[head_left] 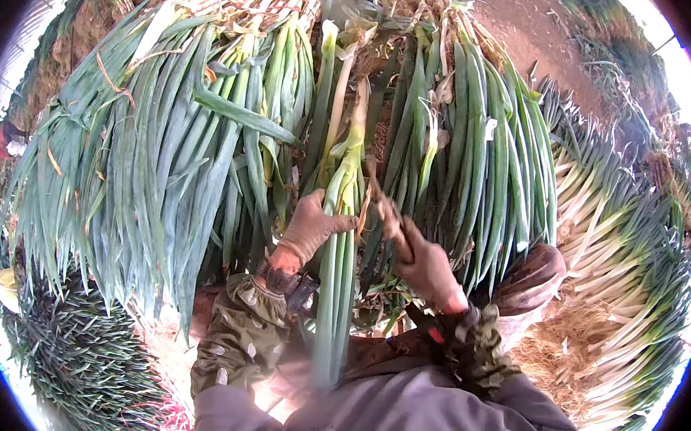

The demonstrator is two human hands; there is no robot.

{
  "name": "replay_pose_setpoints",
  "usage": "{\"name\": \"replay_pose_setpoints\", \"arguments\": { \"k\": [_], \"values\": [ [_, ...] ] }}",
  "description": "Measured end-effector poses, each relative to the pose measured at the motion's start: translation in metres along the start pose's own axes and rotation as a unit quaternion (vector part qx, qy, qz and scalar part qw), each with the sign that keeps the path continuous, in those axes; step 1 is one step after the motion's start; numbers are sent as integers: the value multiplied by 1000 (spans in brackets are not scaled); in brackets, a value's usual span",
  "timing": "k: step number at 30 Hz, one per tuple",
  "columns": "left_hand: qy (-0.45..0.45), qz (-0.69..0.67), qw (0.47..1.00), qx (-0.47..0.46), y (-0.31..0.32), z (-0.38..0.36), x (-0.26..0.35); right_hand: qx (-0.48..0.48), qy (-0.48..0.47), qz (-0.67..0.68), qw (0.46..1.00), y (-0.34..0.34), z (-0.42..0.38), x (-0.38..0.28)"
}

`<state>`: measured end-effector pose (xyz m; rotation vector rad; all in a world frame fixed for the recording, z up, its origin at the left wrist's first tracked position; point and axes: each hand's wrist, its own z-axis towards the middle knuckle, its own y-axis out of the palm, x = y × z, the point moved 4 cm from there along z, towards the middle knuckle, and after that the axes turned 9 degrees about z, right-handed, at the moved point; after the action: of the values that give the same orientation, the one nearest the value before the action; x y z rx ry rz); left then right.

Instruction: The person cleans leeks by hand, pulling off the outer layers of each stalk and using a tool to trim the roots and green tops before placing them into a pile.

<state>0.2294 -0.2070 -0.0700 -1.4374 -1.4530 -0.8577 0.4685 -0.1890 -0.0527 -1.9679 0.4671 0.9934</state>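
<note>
Grey garment [420,413] bottom centre, drooping leek heap [166,147] upper left, another heap [479,145] right of centre, pale-stemmed leeks [619,315] far right, one leek [336,287] mid-frame between heaps, left hand [313,225] clasping it, blurred right hand [426,265] beside it, grip unclear.

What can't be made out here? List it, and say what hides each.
Head view: fingers of the right hand, and whatever they may hold, smeared by motion blur.
Head view: most fingers of the left hand, hidden behind the held stalk.
Head view: ground at the bottom, covered by the jacket.
Head view: outer end of the pile at lower left, cut off by the lens's round edge.
</note>
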Motion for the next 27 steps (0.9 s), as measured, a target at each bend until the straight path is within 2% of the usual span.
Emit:
{"name": "replay_pose_setpoints", "arguments": {
  "k": [1,3,7,8,11,13,14,15,17,22,24,27],
  "values": [
    [-1,8,1000,-4,1,-1,-2,-33,6,-11,999,1,-18,-3],
    [-3,23,1000,-12,5,-2,-9,-8,-34,-26,999,2,-28,6],
    [-1,102,995,-6,13,-7,-13,-20,-3,-16,1000,-7,-18,13],
    [-20,90,996,-18,15,-10,-11,-19,-13,-17,1000,-8,-16,14],
    [30,-39,999,-19,26,-17,-15,-15,-15,-16,1000,-5,-13,25],
    [16,-27,999,-8,29,-25,-17,-34,4,-13,999,-7,-14,22],
    [11,-45,999,-10,30,-24,-32,7,-40,36,999,-8,-12,22],
    [9,-64,998,-11,32,-25,-31,6,-25,22,999,-10,-5,22],
    [8,-63,998,-16,31,-29,-26,9,10,-3,1000,-16,10,21],
    [31,-64,997,-20,19,-42,-4,17,-4,-35,999,-11,34,20],
    [9,-81,996,-38,21,-53,0,9,-12,-6,1000,-12,38,16],
    [31,-63,997,-25,20,-65,12,12,-31,12,999,-22,39,-2]
  ]
}}
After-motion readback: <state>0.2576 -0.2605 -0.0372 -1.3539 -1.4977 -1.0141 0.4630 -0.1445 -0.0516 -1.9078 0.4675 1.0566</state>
